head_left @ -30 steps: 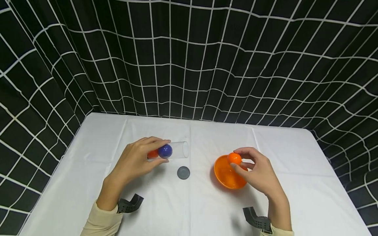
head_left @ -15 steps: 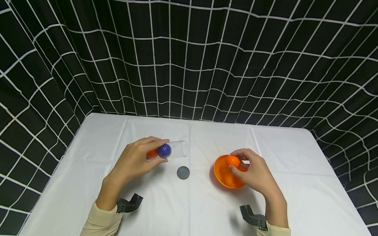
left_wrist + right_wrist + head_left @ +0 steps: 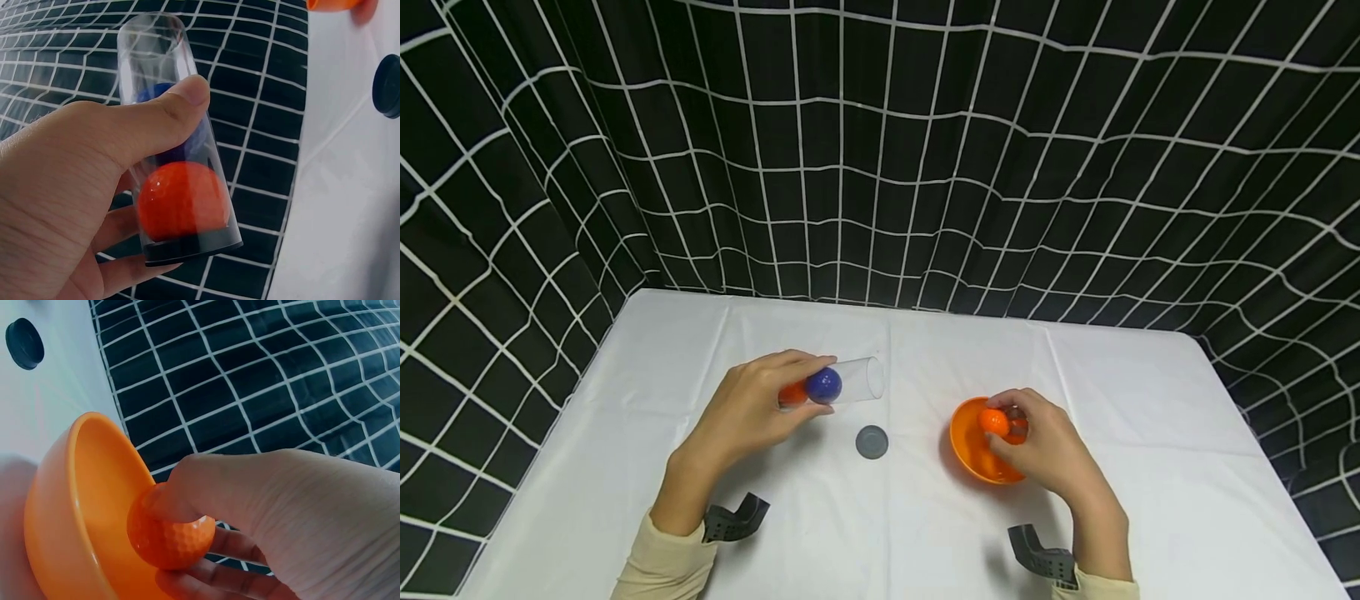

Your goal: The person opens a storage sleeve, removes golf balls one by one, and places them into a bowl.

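Note:
My left hand [image 3: 752, 404] grips a clear tube [image 3: 859, 380] that lies nearly level, its uncovered end pointing right. Inside sit a blue ball [image 3: 823, 386] and an orange-red golf ball [image 3: 182, 200], which rests against the tube's dark closed end [image 3: 194, 249] in the left wrist view. The thumb covers part of the blue ball. My right hand [image 3: 1048, 442] pinches an orange golf ball [image 3: 169, 534] between thumb and fingers, inside the mouth of an orange bowl [image 3: 961, 454]. The hand hides the bowl's right side.
A round dark grey cap [image 3: 872, 442] lies on the white tablecloth [image 3: 910, 533] between the hands. Black curtain with a white grid [image 3: 910, 167] stands behind the table and along both sides. Dark wrist mounts [image 3: 737, 518] jut inward from both forearms.
My right hand has lowered the orange golf ball a little, toward the bowl's inside. The left hand and tube hold nearly still. The head view has shifted slightly.

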`<action>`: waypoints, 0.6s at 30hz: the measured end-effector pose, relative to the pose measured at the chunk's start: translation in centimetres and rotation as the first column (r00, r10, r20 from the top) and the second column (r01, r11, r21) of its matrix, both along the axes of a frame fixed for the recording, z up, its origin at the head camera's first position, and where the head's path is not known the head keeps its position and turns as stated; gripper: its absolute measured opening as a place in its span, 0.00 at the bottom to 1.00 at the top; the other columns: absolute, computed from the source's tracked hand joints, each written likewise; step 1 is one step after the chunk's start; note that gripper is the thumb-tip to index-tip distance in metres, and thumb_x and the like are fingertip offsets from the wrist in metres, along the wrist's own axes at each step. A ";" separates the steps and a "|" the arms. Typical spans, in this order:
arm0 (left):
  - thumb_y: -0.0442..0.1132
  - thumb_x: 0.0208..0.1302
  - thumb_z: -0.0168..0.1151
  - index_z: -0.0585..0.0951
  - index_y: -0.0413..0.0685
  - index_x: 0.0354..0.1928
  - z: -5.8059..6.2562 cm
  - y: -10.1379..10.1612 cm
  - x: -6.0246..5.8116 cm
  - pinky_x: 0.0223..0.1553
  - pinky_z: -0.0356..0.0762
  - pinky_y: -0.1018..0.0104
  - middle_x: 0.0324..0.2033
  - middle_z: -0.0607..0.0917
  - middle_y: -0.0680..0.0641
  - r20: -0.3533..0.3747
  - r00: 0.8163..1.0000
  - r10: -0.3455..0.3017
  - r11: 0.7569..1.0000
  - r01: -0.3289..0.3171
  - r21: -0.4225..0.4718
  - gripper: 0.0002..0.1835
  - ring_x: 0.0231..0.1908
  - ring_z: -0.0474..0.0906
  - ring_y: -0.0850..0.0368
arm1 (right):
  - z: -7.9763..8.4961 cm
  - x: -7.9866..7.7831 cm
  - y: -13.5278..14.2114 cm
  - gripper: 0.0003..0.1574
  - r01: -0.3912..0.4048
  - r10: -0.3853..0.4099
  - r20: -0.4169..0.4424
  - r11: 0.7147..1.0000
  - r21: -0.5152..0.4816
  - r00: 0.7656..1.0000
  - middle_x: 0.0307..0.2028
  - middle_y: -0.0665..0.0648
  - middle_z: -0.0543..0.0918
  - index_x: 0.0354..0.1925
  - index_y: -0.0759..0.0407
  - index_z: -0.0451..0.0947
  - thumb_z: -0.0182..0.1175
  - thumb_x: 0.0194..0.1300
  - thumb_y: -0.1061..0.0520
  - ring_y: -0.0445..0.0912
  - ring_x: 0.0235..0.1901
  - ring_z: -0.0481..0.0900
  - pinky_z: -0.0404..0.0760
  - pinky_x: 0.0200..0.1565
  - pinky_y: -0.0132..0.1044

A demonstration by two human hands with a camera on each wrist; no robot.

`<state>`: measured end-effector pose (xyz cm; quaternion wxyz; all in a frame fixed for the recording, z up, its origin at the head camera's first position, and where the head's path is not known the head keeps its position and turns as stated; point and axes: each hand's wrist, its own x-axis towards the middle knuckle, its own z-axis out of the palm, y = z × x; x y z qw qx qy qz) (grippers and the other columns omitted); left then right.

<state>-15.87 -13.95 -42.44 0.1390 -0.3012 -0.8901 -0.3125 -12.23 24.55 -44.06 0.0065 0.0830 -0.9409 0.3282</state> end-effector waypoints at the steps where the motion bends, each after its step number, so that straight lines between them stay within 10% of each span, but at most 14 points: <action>1: 0.48 0.59 0.81 0.87 0.56 0.63 0.0 0.0 0.0 0.50 0.88 0.59 0.53 0.91 0.54 -0.001 1.000 0.000 1.000 0.000 0.000 0.28 0.50 0.89 0.58 | 0.0 0.0 0.0 0.23 0.000 0.000 0.004 1.000 0.002 1.000 0.48 0.58 0.87 0.52 0.59 0.84 0.75 0.58 0.64 0.52 0.47 0.86 0.88 0.54 0.51; 18: 0.48 0.59 0.81 0.87 0.56 0.63 -0.1 0.0 0.0 0.50 0.89 0.58 0.53 0.91 0.53 0.003 1.000 0.003 1.000 -0.003 -0.008 0.29 0.50 0.89 0.57 | 1.2 0.5 -0.1 0.22 0.041 -0.041 -0.062 0.999 -0.003 0.997 0.55 0.63 0.87 0.57 0.61 0.84 0.72 0.65 0.62 0.59 0.55 0.86 0.86 0.59 0.59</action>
